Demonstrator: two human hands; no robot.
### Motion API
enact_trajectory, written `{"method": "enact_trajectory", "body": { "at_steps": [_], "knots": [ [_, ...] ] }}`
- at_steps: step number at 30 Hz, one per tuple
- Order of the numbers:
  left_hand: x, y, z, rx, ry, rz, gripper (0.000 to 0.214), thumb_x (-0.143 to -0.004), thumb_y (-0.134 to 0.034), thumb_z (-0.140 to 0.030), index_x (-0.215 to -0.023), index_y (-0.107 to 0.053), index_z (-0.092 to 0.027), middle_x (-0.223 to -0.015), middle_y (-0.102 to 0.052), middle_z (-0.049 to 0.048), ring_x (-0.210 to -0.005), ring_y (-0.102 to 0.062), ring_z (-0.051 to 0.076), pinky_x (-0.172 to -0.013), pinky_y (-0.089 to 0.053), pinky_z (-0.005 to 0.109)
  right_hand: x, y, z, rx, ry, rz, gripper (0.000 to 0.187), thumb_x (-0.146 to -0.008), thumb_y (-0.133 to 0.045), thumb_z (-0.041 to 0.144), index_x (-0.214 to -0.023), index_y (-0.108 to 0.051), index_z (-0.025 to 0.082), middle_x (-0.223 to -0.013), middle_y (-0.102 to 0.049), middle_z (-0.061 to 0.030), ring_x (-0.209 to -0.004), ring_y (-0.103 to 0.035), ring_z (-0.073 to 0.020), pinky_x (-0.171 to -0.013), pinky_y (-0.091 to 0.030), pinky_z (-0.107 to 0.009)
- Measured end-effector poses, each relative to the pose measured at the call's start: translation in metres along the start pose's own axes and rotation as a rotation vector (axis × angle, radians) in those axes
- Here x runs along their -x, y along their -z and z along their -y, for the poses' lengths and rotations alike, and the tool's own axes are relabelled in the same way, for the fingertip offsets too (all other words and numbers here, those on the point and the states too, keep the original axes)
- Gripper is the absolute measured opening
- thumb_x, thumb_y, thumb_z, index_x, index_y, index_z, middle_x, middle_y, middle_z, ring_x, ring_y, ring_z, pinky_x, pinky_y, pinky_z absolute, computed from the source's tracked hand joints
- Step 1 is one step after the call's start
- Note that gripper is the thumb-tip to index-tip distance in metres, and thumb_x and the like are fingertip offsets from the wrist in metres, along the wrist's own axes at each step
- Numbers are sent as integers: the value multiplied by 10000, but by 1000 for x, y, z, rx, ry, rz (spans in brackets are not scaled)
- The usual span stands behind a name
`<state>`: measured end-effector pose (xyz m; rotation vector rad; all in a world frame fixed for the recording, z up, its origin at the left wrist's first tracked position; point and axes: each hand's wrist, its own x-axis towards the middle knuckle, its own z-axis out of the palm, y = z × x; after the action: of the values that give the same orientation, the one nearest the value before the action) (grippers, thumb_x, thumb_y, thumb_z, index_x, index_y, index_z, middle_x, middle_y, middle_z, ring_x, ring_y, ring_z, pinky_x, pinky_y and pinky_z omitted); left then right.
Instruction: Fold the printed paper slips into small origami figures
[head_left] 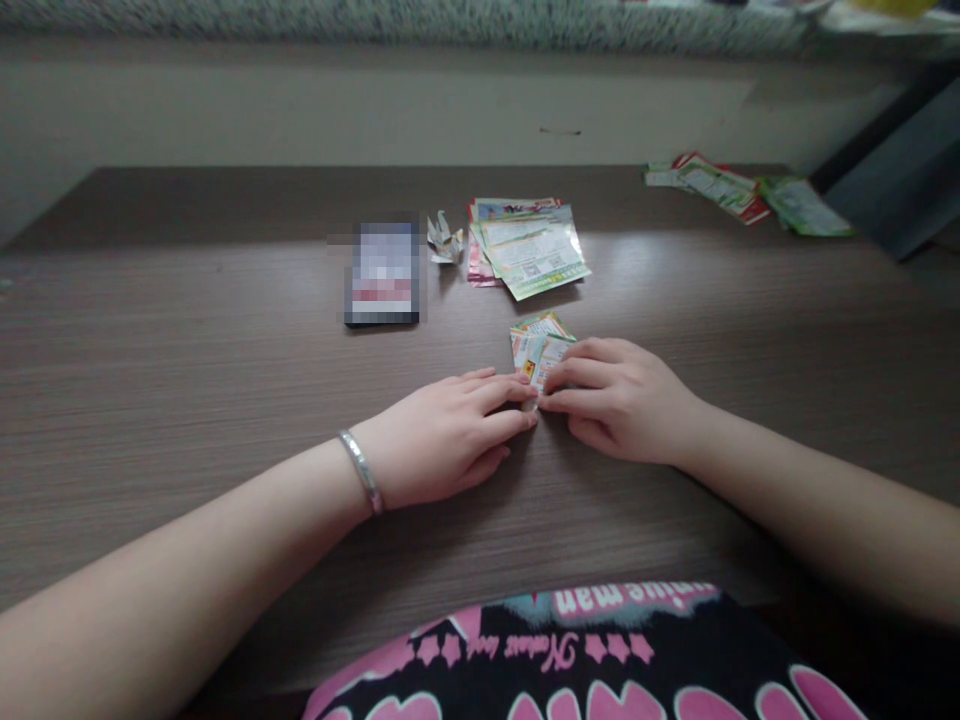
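A small folded piece of printed paper (538,342) lies on the dark wooden table (187,380), green, orange and white. My left hand (442,435), with a silver bracelet on the wrist, presses its fingertips on the paper's near left edge. From the right, my right hand (619,398) meets it, fingers curled and pinching the paper's near edge. Both hands touch at the fingertips. The paper's near part is hidden under my fingers.
A stack of printed paper sheets (529,250) lies further back, with a small folded paper figure (444,240) left of it and a phone (382,272) beyond that. More leaflets (720,185) lie at the far right. A wall runs behind the table.
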<state>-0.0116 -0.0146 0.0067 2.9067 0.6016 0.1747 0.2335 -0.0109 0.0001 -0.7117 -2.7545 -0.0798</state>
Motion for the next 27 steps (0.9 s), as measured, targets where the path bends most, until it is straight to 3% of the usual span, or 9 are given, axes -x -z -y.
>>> {"method": "enact_trajectory", "body": {
  "at_steps": [5,13,27],
  "knots": [
    [0,-2,1,1,-2,-4,306,-902,-476,-221,-1178,-595,-165,-1369,-520,115,-1235,-525,259,-1100,-404,443,-1,1,2,33,21,15,199,-876,-542,237,-1007,-691,243,-1022,-691,-12,-987,-546,-219,-826,-422,-363],
    [2,-5,0,-7,-5,-22,306,-905,-466,-216,-1185,-587,-191,-1364,-530,97,-1213,-544,252,-1077,-423,464,-2,4,-1,205,-163,16,201,-904,-519,229,-840,-709,215,-991,-697,-34,-989,-544,-223,-784,-404,-347],
    [5,-7,1,-16,-12,-20,312,-901,-461,-220,-1186,-583,-184,-1375,-527,86,-1238,-526,249,-1094,-406,449,1,6,-10,309,-315,94,274,-900,-475,186,-845,-743,205,-975,-720,-34,-893,-556,-202,-728,-399,-325]
  ]
}}
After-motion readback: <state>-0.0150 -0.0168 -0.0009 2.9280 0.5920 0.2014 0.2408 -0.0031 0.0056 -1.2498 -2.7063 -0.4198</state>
